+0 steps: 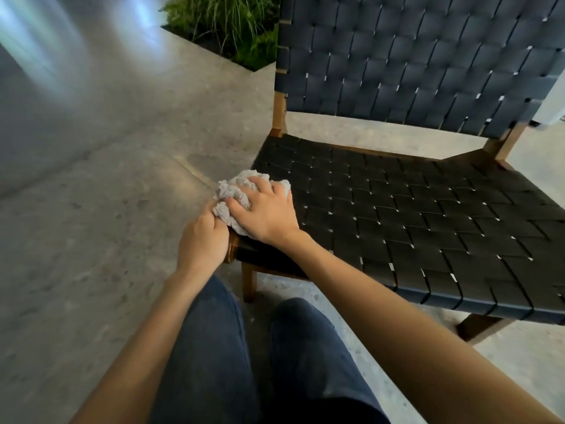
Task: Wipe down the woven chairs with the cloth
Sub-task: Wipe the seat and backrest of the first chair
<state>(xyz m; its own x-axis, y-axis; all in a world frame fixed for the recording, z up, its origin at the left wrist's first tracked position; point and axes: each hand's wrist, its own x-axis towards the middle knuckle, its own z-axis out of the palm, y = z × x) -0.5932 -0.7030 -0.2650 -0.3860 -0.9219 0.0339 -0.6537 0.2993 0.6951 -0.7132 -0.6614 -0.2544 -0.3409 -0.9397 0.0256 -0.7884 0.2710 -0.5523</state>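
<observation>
Nearest on my feed: two legs in dark blue denim (211, 347), smooth-woven and blurred at the bottom edge.

Item, left grip (201, 237): bare forearm, fingers curled tight, knuckles up, tucked into the near-left edge of the cloth at the seat's front left corner.

Item, right grip (269, 212): palm down on top of the cloth, fingers bent over the wad and sunk into it, thumb stretched left across it.

Item, cloth (232, 191): pale grey, nubbly terry, bunched into a lumpy ball on the left edge of the seat, held under both grips.

Item, woven chair: seat (428, 228) of flat, matte black straps in a basket weave, with pale glints at the crossings; backrest (428, 56) of the same strapping, upright and leaning slightly away; frame (279, 108) of squared, warm brown wood, with a rounded glossy corner just beside the left grip.

Item, floor (91, 240): grey speckled stone, polished, with soft reflections.

Item, planter (226, 29): dark, angular, set into the floor behind the chair's left side, filled with fine green grasses and ferns.
</observation>
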